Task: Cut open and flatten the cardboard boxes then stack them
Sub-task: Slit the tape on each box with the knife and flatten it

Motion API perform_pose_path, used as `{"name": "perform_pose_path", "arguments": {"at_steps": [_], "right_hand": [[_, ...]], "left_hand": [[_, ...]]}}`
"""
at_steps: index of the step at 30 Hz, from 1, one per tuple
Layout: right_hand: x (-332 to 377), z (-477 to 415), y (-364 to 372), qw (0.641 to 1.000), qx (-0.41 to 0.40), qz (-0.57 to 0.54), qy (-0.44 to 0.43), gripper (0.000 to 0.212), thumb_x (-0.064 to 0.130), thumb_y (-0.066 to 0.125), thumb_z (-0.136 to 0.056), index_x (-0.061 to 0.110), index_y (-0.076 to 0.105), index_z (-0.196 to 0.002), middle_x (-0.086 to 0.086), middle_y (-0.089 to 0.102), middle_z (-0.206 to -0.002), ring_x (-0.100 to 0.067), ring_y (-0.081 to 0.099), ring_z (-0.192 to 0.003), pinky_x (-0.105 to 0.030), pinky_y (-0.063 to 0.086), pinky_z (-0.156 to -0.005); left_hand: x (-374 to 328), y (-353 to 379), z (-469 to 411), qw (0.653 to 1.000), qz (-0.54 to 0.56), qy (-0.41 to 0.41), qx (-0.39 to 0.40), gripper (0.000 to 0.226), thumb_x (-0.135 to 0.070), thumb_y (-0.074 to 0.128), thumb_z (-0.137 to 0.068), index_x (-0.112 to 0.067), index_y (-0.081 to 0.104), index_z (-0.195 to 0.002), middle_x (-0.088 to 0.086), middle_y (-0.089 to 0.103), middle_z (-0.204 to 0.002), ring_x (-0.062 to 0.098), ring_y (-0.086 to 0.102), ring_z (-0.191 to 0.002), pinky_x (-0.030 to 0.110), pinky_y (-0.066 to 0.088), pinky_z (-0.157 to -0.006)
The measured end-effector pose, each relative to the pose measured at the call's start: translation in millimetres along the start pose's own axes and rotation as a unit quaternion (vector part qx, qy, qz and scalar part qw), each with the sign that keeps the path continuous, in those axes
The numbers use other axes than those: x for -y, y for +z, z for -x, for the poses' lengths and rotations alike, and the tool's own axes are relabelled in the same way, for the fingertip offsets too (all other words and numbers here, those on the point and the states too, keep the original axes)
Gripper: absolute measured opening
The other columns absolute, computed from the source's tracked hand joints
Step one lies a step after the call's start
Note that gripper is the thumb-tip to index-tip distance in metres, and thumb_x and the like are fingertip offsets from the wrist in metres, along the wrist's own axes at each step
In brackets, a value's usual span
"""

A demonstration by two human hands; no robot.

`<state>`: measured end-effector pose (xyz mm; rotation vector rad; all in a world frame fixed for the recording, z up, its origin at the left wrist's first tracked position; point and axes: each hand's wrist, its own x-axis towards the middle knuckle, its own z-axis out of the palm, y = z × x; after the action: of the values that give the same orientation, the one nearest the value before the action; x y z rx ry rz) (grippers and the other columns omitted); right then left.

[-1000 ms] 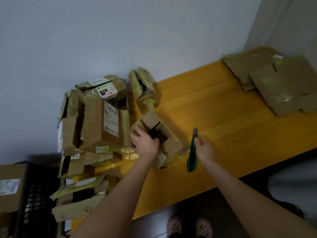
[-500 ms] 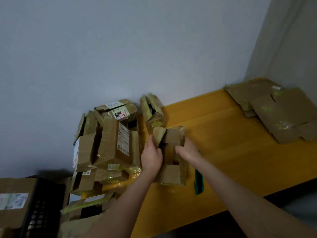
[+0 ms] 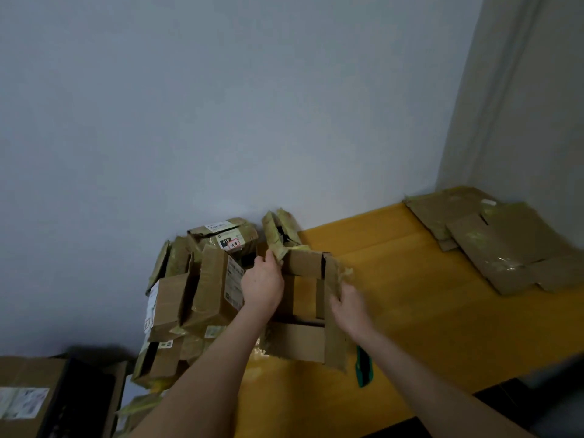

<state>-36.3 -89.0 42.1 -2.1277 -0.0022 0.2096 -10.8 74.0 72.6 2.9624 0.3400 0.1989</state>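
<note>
Left hand grips the left top flap of the open box, fingers curled over the taped edge. Right hand, motion-blurred, grips the box's right side panel, which splays outward. Open box sits on the yellow bench near its front edge, just right of the pile of boxes. Flaps are up, the inside shows bare brown cardboard, and torn yellowish tape hangs off the edges. Pile of boxes is taped, labelled and stacked unevenly against the wall at the bench's left end. Green cutter lies on the bench just right of the open box, partly hidden by the right forearm. Flattened cardboard is stacked in the bench's far right corner, well apart from the open box. Black crate is bottom left, contents too dark to tell. Labelled carton overlaps its left side; cannot tell if inside.
</note>
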Motion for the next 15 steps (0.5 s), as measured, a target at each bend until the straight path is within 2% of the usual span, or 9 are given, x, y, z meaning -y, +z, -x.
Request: {"name": "perform_pose_path", "arguments": {"at_steps": [4, 7, 9, 12, 14, 15], "right_hand": [[-5.1, -1.1, -6.8, 1.000, -0.008, -0.001, 0.010, 0.013, 0.008, 0.046, -0.097, 0.016, 0.056, -0.095, -0.001, 0.059, -0.080, -0.019, 0.058, -0.069, -0.034, 0.051, -0.066], [-8.3, -2.2, -6.0, 0.999, -0.018, -0.031, 0.030, 0.013, 0.007, 0.047, -0.096, 0.008, 0.061, -0.098, -0.012, 0.065, -0.089, -0.031, 0.063, -0.081, -0.044, 0.054, -0.073], [-9.7, -2.0, -3.4, 0.998, -0.014, -0.051, 0.034, 0.014, 0.007, 0.048, -0.096, 0.006, 0.061, -0.098, -0.012, 0.064, -0.088, -0.030, 0.062, -0.080, -0.041, 0.053, -0.070], [-7.9, 0.4, 3.0, 0.994, 0.003, -0.087, 0.067, 0.015, 0.011, 0.047, -0.097, 0.006, 0.061, -0.093, -0.009, 0.058, -0.080, -0.024, 0.055, -0.071, -0.032, 0.045, -0.062], [-9.0, 3.9, 6.2, 0.988, 0.031, -0.107, 0.106, 0.011, 0.014, 0.049, -0.098, 0.010, 0.058, -0.094, -0.008, 0.055, -0.084, -0.022, 0.053, -0.075, -0.031, 0.043, -0.065], [-10.9, 6.9, 5.8, 0.977, 0.072, -0.145, 0.136, 0.006, 0.020, 0.052, -0.098, 0.015, 0.056, -0.098, -0.005, 0.056, -0.091, -0.021, 0.054, -0.082, -0.032, 0.047, -0.069]], "left_hand": [[2.3, -4.9, 0.3, 0.999, 0.009, 0.038, -0.010, 0.038, -0.029, 0.029, -0.105, -0.013, 0.049, -0.134, 0.008, 0.060, -0.109, 0.028, 0.061, -0.095, 0.033, 0.040, -0.069], [5.3, -6.2, 1.1, 0.998, 0.022, 0.053, -0.017, 0.039, -0.030, 0.029, -0.105, -0.013, 0.053, -0.131, 0.008, 0.061, -0.104, 0.027, 0.060, -0.092, 0.031, 0.040, -0.067], [9.9, -4.3, 1.1, 0.998, 0.040, 0.046, -0.012, 0.040, -0.030, 0.030, -0.105, -0.013, 0.054, -0.131, 0.009, 0.062, -0.106, 0.027, 0.060, -0.095, 0.034, 0.046, -0.072], [15.1, 3.1, -1.4, 0.998, 0.060, 0.026, 0.028, 0.043, -0.033, 0.043, -0.100, -0.018, 0.048, -0.141, 0.008, 0.061, -0.122, 0.026, 0.060, -0.109, 0.039, 0.052, -0.088], [13.5, 9.4, -0.2, 0.994, 0.076, 0.027, 0.070, 0.051, -0.030, 0.051, -0.096, -0.022, 0.040, -0.145, 0.008, 0.059, -0.126, 0.025, 0.059, -0.111, 0.039, 0.052, -0.091], [12.7, 12.8, 1.2, 0.993, 0.065, 0.040, 0.085, 0.050, -0.027, 0.049, -0.096, -0.024, 0.039, -0.145, 0.008, 0.058, -0.123, 0.026, 0.059, -0.108, 0.038, 0.053, -0.088]]}}
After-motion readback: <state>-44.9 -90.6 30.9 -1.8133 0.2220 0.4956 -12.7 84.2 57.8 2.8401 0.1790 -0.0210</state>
